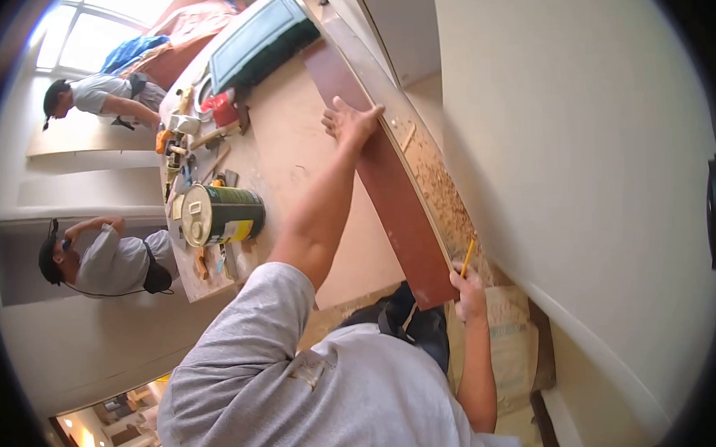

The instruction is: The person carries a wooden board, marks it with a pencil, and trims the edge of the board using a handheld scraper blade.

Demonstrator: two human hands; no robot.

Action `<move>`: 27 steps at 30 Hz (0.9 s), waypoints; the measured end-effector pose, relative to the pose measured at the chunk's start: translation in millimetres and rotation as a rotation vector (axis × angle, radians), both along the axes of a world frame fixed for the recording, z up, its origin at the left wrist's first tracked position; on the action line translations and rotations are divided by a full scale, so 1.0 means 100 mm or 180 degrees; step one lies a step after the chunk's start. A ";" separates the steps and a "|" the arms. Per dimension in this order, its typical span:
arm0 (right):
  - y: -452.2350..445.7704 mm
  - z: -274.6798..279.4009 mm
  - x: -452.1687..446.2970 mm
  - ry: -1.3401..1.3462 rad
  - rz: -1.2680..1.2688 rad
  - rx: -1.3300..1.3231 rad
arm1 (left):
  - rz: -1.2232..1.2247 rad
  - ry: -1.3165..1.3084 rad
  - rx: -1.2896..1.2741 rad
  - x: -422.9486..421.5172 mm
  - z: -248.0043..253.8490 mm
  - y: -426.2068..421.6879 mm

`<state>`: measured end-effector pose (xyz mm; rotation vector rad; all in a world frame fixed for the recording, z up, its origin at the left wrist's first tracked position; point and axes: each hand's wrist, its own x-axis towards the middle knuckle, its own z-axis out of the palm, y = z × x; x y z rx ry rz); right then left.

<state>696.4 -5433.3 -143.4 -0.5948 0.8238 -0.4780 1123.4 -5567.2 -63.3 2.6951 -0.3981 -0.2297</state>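
Observation:
A long reddish-brown board (405,214) lies lengthwise along the edge of a workbench, its near end close to my waist. My left hand (350,123) spans the board's width, fingers spread at one edge and thumb at the other. Between the fingers of my right hand (469,292) is a yellow pencil (468,257), pointing away from me. That hand is beside the board's near corner; its fingertips look to be at the edge.
The workbench (291,123) carries a large metal can (224,215), a dark green case (261,42), a red container (221,110) and scattered hand tools. Wood shavings (443,189) lie beyond the board's edge. Two co-workers, one bending (101,94) and another (115,259), stand across the bench.

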 end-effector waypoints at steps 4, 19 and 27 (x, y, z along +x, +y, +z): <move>-0.03 -0.03 -0.01 -0.0172 0.0020 0.0261 | -0.0012 0.0037 0.0077 0.04 -0.16 -0.03; -0.10 -0.07 -0.03 -0.0067 0.0015 0.0293 | -0.0021 0.0111 0.0108 0.08 -0.19 -0.11; -0.09 -0.02 0.02 -0.0122 0.0000 0.0331 | -0.0023 0.0253 0.0066 0.11 -0.16 -0.10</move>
